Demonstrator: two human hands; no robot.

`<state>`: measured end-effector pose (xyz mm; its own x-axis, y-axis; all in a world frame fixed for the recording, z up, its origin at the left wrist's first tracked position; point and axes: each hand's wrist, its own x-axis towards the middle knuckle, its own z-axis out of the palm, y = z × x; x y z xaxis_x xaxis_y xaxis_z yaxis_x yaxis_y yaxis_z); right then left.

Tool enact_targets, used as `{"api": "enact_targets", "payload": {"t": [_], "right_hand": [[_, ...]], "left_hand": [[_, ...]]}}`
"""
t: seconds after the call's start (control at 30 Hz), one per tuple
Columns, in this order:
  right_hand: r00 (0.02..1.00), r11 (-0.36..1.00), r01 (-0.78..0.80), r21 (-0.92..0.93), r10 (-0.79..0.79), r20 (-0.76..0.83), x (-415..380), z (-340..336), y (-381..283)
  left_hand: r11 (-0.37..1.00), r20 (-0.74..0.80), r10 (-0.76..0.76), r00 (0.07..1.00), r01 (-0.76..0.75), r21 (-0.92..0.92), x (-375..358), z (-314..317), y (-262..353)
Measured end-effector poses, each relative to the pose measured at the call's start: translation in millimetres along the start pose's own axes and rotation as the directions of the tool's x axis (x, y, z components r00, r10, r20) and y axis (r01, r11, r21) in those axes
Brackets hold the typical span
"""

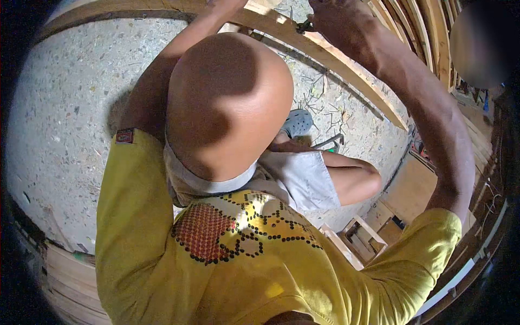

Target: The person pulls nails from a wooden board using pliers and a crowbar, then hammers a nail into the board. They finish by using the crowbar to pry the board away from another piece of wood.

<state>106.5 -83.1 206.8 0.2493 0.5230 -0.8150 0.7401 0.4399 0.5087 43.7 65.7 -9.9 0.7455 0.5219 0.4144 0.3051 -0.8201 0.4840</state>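
My left hand (227,5) is at the top edge of the view, beside a long wooden plank (346,64); its fingers are cut off by the frame. Over the same plank, further right, my right hand (338,19) is closed. A small dark metal piece (305,25) sticks out from under its fingers, and its kind is not clear. The plank runs diagonally above the floor, from upper left to lower right. On the floor beyond my bent knee lies a hooked metal tool (335,140), partly hidden by my leg.
Several nails (317,103) lie scattered on the speckled concrete floor (70,108). A grey clog (298,123) is on my foot. Wooden strips (433,32) stand at upper right, a small wooden frame (360,238) at lower right, and stacked boards (73,281) at lower left.
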Motion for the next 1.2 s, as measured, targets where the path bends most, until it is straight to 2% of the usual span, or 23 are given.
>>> {"api": "enact_targets", "payload": {"t": [0.13,0.23,0.27,0.3,0.33,0.37,0.4,0.43,0.47,0.5,0.53,0.57,0.6,0.67,0.8,0.87,0.9,0.93,1.0,1.03,1.1,1.17,1.2], "right_hand": [[0.998,0.998,-0.045,-0.033,0.046,0.038,7,5,-2],[1.0,1.0,0.013,0.021,-0.014,0.002,-11,18,6],[0.976,0.998,0.028,-0.048,-0.037,-0.215,-20,45,10],[0.904,0.993,0.029,-0.117,-0.076,-0.42,-28,65,14],[0.904,0.992,0.03,-0.119,-0.078,-0.421,-41,65,15],[0.939,0.749,-0.1,-0.655,-0.147,-0.311,-58,65,14],[0.974,0.228,-0.153,-0.962,-0.131,-0.186,-68,66,16],[0.974,0.227,-0.154,-0.962,-0.13,-0.187,-62,80,18],[0.929,0.668,-0.173,-0.724,-0.133,-0.345,-45,105,15],[0.878,0.944,-0.112,-0.311,-0.052,-0.476,-29,131,12],[0.832,0.986,0.009,0.166,0.085,-0.549,-26,147,15],[0.831,0.998,-0.016,0.065,0.05,-0.555,-42,151,16],[0.925,0.953,-0.061,0.297,0.165,-0.341,-50,160,15],[0.918,0.91,-0.09,0.404,0.233,-0.321,-68,178,12],[0.907,0.864,-0.15,0.481,0.314,-0.282,-68,174,3],[0.799,0.97,-0.229,0.087,0.238,-0.552,-61,152,0],[0.725,0.976,-0.2,0.083,0.204,-0.658,-51,144,2],[0.723,0.977,-0.197,0.085,0.204,-0.661,-50,124,2],[0.912,0.978,-0.131,0.163,0.184,-0.368,-52,74,-1],[0.928,0.983,-0.181,-0.007,0.168,-0.333,-52,57,-6],[0.958,0.993,-0.112,-0.033,0.099,-0.269,-37,50,-4],[0.997,0.991,-0.025,-0.13,0.015,-0.072,-32,25,-6],[0.997,0.991,-0.024,-0.133,0.015,-0.074,-33,19,-6]], "left_hand": [[1.0,0.013,-0.019,1.0,0.019,0.025,-1,-6,4],[0.998,0.026,-0.058,0.998,0.058,0.009,-1,-5,3],[0.997,0.015,-0.081,0.997,0.081,-0.017,-1,-3,2],[0.996,0.013,-0.082,0.997,0.082,-0.017,-2,-5,3],[0.998,-0.017,-0.064,0.998,0.064,-0.027,-5,-4,2],[0.998,-0.048,-0.047,0.998,0.045,-0.035,-7,-5,1],[0.999,-0.055,-0.047,0.997,0.045,-0.03,-5,-9,-1],[0.999,-0.068,-0.012,0.998,0.009,-0.05,-6,-11,-1],[0.997,-0.076,0.021,0.997,-0.027,-0.074,-8,-12,0],[0.996,-0.073,0.021,0.997,-0.027,-0.081,-9,-14,4],[0.999,-0.039,-0.01,0.999,0.008,-0.051,-9,-11,5],[0.999,-0.014,-0.043,0.999,0.043,-0.012,-5,-10,3],[0.999,-0.02,-0.044,0.999,0.043,-0.011,-3,-3,-2],[0.999,0.017,-0.038,0.999,0.038,0.031,0,-6,3],[0.995,0.095,-0.086,0.992,0.081,0.062,2,-4,5],[0.999,0.023,-0.031,0.999,0.031,0.018,-2,-3,1],[0.999,0.026,-0.03,0.999,0.03,0.023,-3,-3,1],[0.999,0.019,-0.035,0.999,0.035,0.027,-4,-1,-1],[0.999,0.009,-0.039,0.999,0.039,0.031,-4,-2,1],[0.997,0.018,-0.054,0.998,0.053,0.05,-3,-1,2],[0.995,0.024,-0.069,0.997,0.067,0.068,-2,-1,3],[0.994,0.09,-0.085,0.992,0.078,0.079,-2,-5,3],[0.994,0.088,-0.088,0.992,0.081,0.08,-2,-5,3]]}}
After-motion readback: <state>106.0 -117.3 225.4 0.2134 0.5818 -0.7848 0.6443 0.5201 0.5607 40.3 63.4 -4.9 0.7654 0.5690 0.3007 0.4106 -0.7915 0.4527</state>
